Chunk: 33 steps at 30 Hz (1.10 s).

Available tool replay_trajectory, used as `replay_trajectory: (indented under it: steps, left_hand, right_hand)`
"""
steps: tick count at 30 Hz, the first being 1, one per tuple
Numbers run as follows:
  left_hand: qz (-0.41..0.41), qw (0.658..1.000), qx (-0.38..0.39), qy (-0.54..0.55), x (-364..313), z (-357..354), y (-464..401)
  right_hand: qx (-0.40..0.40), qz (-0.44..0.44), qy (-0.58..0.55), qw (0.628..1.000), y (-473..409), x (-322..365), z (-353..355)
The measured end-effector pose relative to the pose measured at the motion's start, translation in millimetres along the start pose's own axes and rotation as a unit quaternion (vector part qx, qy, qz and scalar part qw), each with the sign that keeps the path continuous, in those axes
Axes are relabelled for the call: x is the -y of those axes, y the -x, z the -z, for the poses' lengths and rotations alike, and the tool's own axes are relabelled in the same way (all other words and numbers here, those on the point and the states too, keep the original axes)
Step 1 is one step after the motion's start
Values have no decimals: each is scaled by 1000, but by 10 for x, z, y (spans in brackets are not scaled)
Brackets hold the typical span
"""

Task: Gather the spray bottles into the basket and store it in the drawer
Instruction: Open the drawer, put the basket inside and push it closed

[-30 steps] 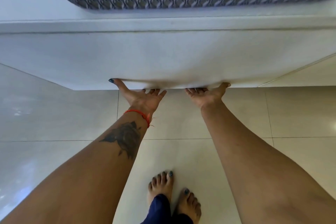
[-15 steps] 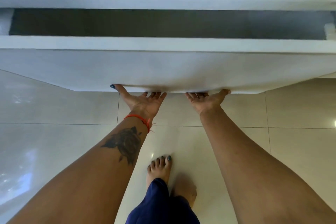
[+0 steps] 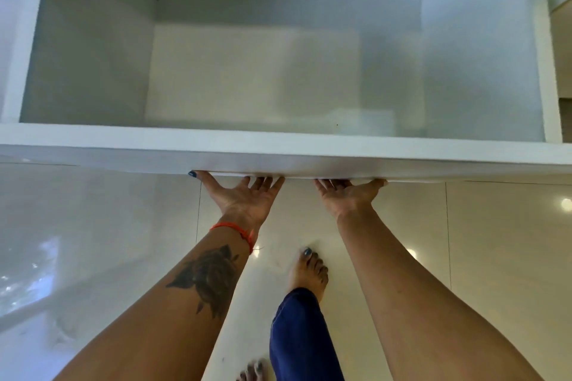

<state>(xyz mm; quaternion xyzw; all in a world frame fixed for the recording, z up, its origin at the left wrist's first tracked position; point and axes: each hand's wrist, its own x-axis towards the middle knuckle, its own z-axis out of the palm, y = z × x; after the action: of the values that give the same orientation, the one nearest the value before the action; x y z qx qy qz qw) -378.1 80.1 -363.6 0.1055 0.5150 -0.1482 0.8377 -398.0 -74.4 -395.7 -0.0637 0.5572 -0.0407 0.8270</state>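
A deep white drawer stands pulled wide out, and its inside holds nothing I can see. My left hand and my right hand are palm up side by side at the bottom edge of the drawer front. The fingers of both hands hook under that edge and are hidden behind it, while the thumbs point outward. Neither the basket nor any spray bottle is in view.
Glossy pale floor tiles lie below the drawer. My bare foot is stepped forward between my arms, with the dark blue trouser leg behind it. White cabinet sides frame the drawer at left and right.
The drawer has slid far out toward me, from nearly closed to wide open. The grey lattice basket on top has left the view. Both hands kept their hold on the bottom edge; one foot stepped.
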Motion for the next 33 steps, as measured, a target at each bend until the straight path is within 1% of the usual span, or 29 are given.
replay_trajectory:
  steps: [4,7,14,20,27,33]
  left_hand:
    - [10,1000,-2,-8,-15,359,167]
    - [18,1000,19,-9,-1,585,300]
    - [23,1000,15,-13,84,1112,560]
    - [22,1000,-8,-8,157,1434,738]
    - [27,1000,-3,-15,137,1481,811]
    - [12,999,-22,-25,64,1398,1083]
  right_hand:
    - [-2,1,12,1000,161,-70,332]
    - [14,10,15,1000,259,-148,557]
    - [19,10,9,1000,486,-280,1095]
    - [-10,-3,22,1000,632,-373,1432]
    - [-14,-14,35,999,695,-318,1455]
    - [-53,-10,83,995,1008,-342,1428]
